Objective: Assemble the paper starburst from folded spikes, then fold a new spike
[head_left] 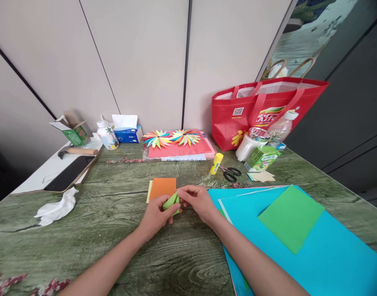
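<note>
A small folded piece of light green paper (171, 201) is held up over the table between both hands. My left hand (156, 214) grips it from the left, thumb on the near face and fingers beneath. With thumb and forefinger, my right hand (197, 200) pinches the paper's upper right corner. Just behind the hands lies a small stack of square sheets, an orange square (164, 187) on top and pale yellow showing at its left edge. To the right, large blue sheets (330, 246) lie under a green square (292, 220), and my right forearm crosses them.
A glue stick (216, 163), scissors (231, 173), green box (261, 158) and red bag (231, 119) stand or lie back right. Two folded paper stars (157, 139) rest on red paper packs (179, 151). At left are a crumpled tissue (57, 207), phone (69, 172) and hammer (80, 151).
</note>
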The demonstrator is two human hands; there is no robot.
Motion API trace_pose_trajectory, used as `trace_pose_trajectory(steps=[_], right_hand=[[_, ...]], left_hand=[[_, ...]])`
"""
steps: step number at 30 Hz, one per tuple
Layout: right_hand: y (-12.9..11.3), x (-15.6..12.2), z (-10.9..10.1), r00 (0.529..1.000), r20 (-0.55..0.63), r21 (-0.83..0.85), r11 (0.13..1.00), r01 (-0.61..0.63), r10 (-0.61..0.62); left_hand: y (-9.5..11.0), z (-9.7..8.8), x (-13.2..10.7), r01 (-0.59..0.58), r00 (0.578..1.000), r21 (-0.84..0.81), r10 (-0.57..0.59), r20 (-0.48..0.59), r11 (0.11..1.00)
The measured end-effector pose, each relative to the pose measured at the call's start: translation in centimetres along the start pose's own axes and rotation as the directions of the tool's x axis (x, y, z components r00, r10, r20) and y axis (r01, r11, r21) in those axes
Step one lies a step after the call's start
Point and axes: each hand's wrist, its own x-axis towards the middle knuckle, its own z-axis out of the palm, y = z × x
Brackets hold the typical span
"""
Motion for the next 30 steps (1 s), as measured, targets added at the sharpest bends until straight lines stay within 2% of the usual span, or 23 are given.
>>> trace_pose_trajectory(steps=[6,11,14,16,20,25,30], right_hand=[[0.19,0.0,0.14,0.998,-0.057,-0.025,1.0,-0.006,0.004],[0.1,0.01,0.07,0.999,0.005,0.039,0.998,-0.044,0.043],[0.14,0.01,-0.02,1.0,-0.007,0.075,0.997,-0.015,0.016],[0.19,0.0,-0.04,1.0,-0.014,0.058,0.998,0.026,-0.025],[0.2,-0.03,-0.09,0.998,0.052,-0.044,0.998,0.044,-0.042],[0.07,0.04,-0.4,0.998,0.028,-0.063,0.997,0.053,-0.051],[-0.01,0.13,-0.62,1.0,-0.007,-0.041,0.999,0.003,-0.004]], left_hand=[[-0.16,0.11,-0.03,0.002,1.0,-0.023,-0.002,0.03,1.0],[-0.35,0.1,0.03,0.006,1.0,-0.061,-0.005,0.027,0.998],[-0.42,0.09,0.1,0.029,0.999,-0.086,-0.026,0.033,0.996],[-0.46,0.08,0.13,0.043,0.999,-0.111,-0.041,0.024,0.993],[-0.55,0.03,0.21,0.069,0.998,-0.157,-0.067,0.014,0.985],[-0.49,-0.01,0.31,0.061,0.995,-0.263,-0.039,0.087,0.963],[-0.54,0.07,0.27,0.132,0.982,-0.345,-0.076,0.172,0.929]])
